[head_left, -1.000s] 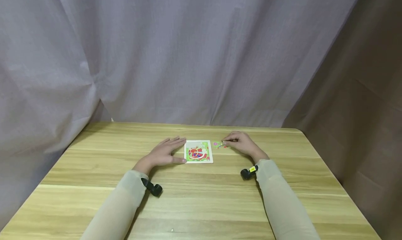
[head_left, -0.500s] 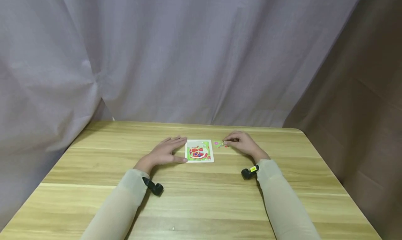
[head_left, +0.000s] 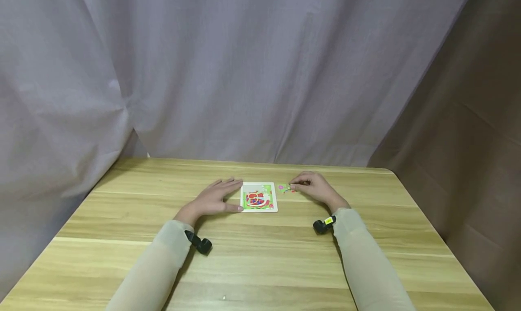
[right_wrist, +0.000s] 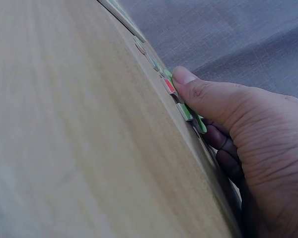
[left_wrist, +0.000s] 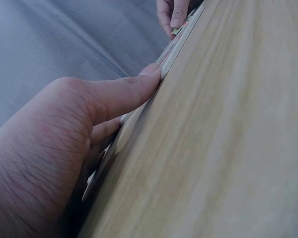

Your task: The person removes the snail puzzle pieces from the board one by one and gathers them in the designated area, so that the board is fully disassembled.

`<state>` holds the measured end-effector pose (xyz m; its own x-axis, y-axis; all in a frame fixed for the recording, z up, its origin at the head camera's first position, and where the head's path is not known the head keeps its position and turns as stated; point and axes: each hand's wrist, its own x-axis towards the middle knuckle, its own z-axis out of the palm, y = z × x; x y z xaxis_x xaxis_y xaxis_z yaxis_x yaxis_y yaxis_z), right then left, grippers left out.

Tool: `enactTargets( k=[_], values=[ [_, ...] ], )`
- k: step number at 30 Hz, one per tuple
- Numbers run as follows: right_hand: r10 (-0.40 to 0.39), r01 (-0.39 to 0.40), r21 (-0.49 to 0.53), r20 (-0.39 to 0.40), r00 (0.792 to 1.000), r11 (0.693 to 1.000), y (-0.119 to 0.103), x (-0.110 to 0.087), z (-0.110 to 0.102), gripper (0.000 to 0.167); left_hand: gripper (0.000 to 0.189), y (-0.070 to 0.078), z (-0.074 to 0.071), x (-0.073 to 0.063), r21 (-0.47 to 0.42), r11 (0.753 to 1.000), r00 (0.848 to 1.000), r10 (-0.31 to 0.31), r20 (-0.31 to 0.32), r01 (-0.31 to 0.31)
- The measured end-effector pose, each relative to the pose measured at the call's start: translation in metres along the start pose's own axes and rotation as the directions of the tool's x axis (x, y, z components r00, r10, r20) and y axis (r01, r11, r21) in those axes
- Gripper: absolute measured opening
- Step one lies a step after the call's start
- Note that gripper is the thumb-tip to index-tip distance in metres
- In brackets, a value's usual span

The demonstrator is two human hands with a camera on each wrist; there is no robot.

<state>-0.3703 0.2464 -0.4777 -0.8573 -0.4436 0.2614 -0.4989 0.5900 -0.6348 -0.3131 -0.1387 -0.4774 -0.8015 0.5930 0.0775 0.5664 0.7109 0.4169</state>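
Observation:
A square jigsaw puzzle board (head_left: 259, 197) with a white border lies flat on the table, showing a red snail-like picture on green and a grey bare area at its upper left. My left hand (head_left: 213, 198) is spread at its left side, thumb and fingertips touching that edge near the corners. To the right of the board, several loose puzzle pieces (head_left: 282, 188) lie on the table. Over them my right hand (head_left: 317, 189) pinches a green puzzle piece (right_wrist: 202, 125) between thumb and fingers; most of it is hidden by the thumb in the right wrist view.
The wooden table (head_left: 260, 266) extends toward me on all sides of the board. A grey curtain (head_left: 228, 76) hangs behind its far edge, and a darker one (head_left: 468, 143) hangs at the right. Each sleeve carries a small black wrist camera (head_left: 200, 244).
Almost everything holds still. The whole head view has shifted very slightly; both hands keep the same places at the board and the loose pieces.

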Motion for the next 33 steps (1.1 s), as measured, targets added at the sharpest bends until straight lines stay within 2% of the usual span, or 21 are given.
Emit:
enactTargets(
  k=[8,15,33],
  values=[
    [-0.011,0.011,-0.014,0.014,1.000,1.000,0.0011,-0.0004,0.0015,0.017,0.095,0.0011,-0.0010,-0.0022,-0.002,1.000,1.000,-0.009,0.020,0.009],
    [0.015,-0.015,-0.003,0.017,1.000,1.000,0.0002,0.0010,0.0008,0.015,0.094,0.0020,-0.0018,-0.0015,-0.014,1.000,1.000,-0.010,0.008,0.010],
    [0.018,-0.018,-0.004,0.020,1.000,1.000,0.0000,0.0008,0.0012,0.016,0.094,0.0011,-0.0020,-0.0019,-0.020,1.000,1.000,-0.008,0.008,0.008]
  ],
)
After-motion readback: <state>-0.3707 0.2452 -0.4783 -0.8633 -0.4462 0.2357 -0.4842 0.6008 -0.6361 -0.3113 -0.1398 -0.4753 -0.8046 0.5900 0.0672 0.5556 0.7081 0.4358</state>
